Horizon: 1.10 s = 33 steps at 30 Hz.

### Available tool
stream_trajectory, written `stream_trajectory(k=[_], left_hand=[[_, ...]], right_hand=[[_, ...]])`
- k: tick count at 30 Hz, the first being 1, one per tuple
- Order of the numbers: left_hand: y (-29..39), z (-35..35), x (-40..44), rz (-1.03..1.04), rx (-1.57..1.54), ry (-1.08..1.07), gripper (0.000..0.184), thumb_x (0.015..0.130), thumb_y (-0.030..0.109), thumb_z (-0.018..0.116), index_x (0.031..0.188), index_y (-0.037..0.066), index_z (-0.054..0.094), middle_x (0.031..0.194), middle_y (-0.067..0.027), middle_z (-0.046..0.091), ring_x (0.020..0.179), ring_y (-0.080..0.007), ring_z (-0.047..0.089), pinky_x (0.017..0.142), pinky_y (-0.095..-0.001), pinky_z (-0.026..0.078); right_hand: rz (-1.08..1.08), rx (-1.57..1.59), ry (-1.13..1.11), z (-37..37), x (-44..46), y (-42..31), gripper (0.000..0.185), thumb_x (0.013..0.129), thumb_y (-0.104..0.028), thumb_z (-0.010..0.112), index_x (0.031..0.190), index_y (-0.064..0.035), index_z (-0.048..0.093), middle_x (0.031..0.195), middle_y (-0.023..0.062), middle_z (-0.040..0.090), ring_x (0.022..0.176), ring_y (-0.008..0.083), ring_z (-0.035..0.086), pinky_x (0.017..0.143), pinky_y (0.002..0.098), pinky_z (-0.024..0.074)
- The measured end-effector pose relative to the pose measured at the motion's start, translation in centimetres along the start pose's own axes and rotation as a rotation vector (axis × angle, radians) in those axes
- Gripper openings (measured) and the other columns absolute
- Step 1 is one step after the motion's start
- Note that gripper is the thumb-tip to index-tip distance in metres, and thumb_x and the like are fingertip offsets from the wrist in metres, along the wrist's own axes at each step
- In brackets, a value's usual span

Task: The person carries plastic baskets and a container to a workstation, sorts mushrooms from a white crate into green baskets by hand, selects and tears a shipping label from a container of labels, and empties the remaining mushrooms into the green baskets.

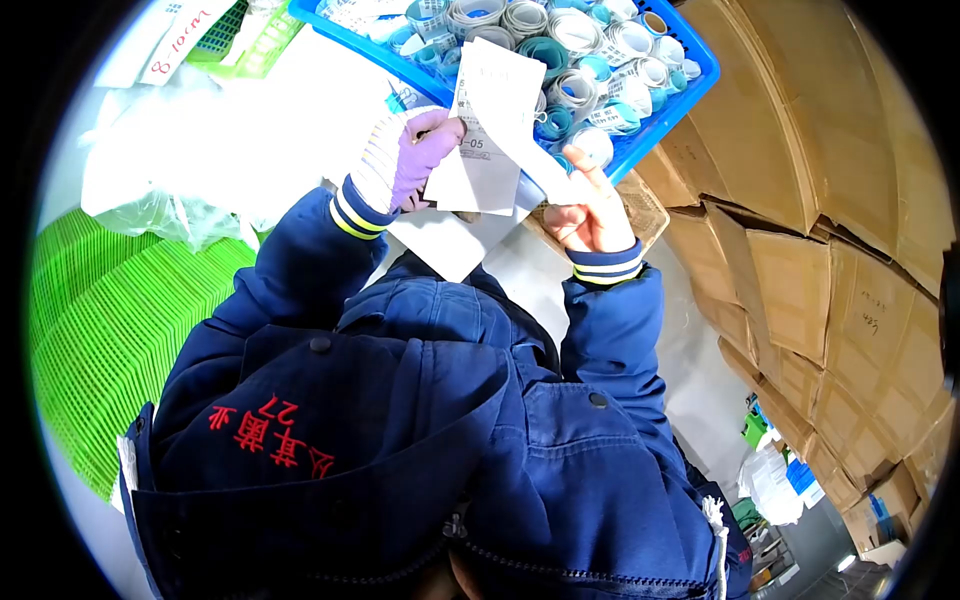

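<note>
My left hand (412, 158), in a purple and white striped glove with bare fingertips, is closed on a printed white paper sheet (488, 180). A long white paper strip (508, 115) lies across that sheet and curves down to my right hand (594, 212). The bare fingers of my right hand pinch the strip's lower end, with the index finger raised. Just beyond both hands, a blue plastic basket (655, 132) holds many rolled label strips (575, 35), white and teal. Part of the left fingers is hidden behind the sheet.
Stacked cardboard boxes (770, 110) rise on the right. Bright green stacked trays (150, 320) stand on the left, below a clear plastic bag (170, 190). A handwritten white tag (185, 40) and a green basket (255, 45) are at upper left.
</note>
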<state>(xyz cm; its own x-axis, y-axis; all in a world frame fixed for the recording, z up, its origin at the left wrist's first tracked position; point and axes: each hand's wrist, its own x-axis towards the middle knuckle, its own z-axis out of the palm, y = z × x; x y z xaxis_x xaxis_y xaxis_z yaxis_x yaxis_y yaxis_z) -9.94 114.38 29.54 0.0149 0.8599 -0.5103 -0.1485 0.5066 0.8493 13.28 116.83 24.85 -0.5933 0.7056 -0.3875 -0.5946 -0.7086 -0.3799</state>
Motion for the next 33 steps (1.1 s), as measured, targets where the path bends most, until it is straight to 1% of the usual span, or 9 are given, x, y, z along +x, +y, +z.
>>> stream_trajectory(k=[8,12,17,19,22,26,30,31,33], left_hand=[[-3.1,-1.4,1.4,0.180,0.000,-0.084,0.027,0.082,0.023,0.056,0.095,-0.001,0.056,0.083,-0.0039,0.057,0.075,-0.0070,0.054,0.065,-0.0223,0.046],[-2.1,-1.2,1.1,0.118,-0.108,-0.076,0.026,0.084,0.021,0.055,0.096,-0.002,0.056,0.081,-0.0048,0.058,0.070,-0.0079,0.055,0.060,-0.0221,0.046],[-2.7,-1.7,1.3,0.174,-0.018,-0.094,0.023,0.084,0.013,0.054,0.099,-0.004,0.055,0.089,-0.0080,0.057,0.077,-0.0110,0.056,0.067,-0.0231,0.046],[-4.4,-2.8,2.2,0.591,0.396,-0.164,0.021,0.082,0.009,0.054,0.097,-0.005,0.056,0.095,-0.0088,0.055,0.081,-0.0120,0.055,0.071,-0.0238,0.045],[-4.2,-2.7,1.8,0.835,0.682,-0.090,0.021,0.080,0.007,0.056,0.095,-0.007,0.056,0.098,-0.0105,0.054,0.083,-0.0132,0.056,0.071,-0.0238,0.046],[-5.8,-3.3,2.3,0.648,0.491,-0.141,0.035,0.077,0.011,0.061,0.110,0.008,0.052,0.100,-0.0114,0.052,0.085,-0.0200,0.055,0.073,-0.0267,0.045],[-3.7,-1.7,1.3,0.301,0.174,-0.113,0.030,0.081,0.014,0.059,0.107,0.001,0.053,0.092,-0.0090,0.057,0.082,-0.0153,0.057,0.072,-0.0254,0.047],[-2.8,-1.1,0.9,0.097,-0.028,-0.079,0.027,0.083,0.013,0.057,0.104,-0.004,0.054,0.088,-0.0076,0.059,0.080,-0.0130,0.059,0.070,-0.0254,0.049],[-3.1,-1.2,0.8,0.072,-0.141,-0.101,0.028,0.083,0.013,0.057,0.104,-0.004,0.054,0.090,-0.0082,0.059,0.081,-0.0133,0.059,0.070,-0.0257,0.049]], right_hand=[[-0.026,0.131,-0.098,-0.6,0.7,0.6,0.027,0.086,-0.011,0.051,0.113,-0.0114,0.051,0.077,0.0051,0.058,0.055,0.0078,0.044,0.052,0.0233,0.0363],[-0.027,0.127,-0.086,-0.6,0.8,0.6,0.027,0.086,-0.011,0.052,0.112,-0.0112,0.051,0.077,0.0051,0.058,0.056,0.0084,0.046,0.054,0.0239,0.0375],[-0.009,0.257,-0.074,0.9,0.8,1.3,0.040,0.082,-0.003,0.048,0.121,-0.0073,0.043,0.092,0.0122,0.058,0.073,0.0169,0.052,0.065,0.0300,0.0452],[-0.116,0.140,-0.050,1.7,0.4,2.0,0.051,0.078,-0.001,0.046,0.127,-0.0053,0.033,0.110,0.0156,0.054,0.092,0.0223,0.053,0.074,0.0331,0.0461],[-0.239,0.054,-0.086,2.2,0.6,2.5,0.053,0.076,0.002,0.051,0.125,-0.0038,0.034,0.113,0.0163,0.053,0.093,0.0216,0.055,0.074,0.0308,0.0469],[-0.568,-0.832,0.268,2.8,1.3,3.5,0.062,0.068,0.003,0.068,0.121,-0.0001,0.037,0.099,0.0120,0.056,0.084,0.0148,0.057,0.071,0.0249,0.0476],[-0.579,-1.468,0.217,1.9,1.8,3.7,0.057,0.067,0.001,0.071,0.115,0.0036,0.041,0.095,0.0101,0.058,0.084,0.0142,0.057,0.075,0.0259,0.0476],[-0.577,-1.467,0.217,1.9,1.8,3.8,0.057,0.067,0.001,0.071,0.115,0.0036,0.041,0.095,0.0101,0.058,0.084,0.0142,0.057,0.075,0.0259,0.0476],[-0.276,-0.513,0.306,2.1,1.8,3.8,0.049,0.069,0.001,0.070,0.112,0.0030,0.046,0.098,0.0095,0.058,0.086,0.0137,0.057,0.076,0.0254,0.0472]])
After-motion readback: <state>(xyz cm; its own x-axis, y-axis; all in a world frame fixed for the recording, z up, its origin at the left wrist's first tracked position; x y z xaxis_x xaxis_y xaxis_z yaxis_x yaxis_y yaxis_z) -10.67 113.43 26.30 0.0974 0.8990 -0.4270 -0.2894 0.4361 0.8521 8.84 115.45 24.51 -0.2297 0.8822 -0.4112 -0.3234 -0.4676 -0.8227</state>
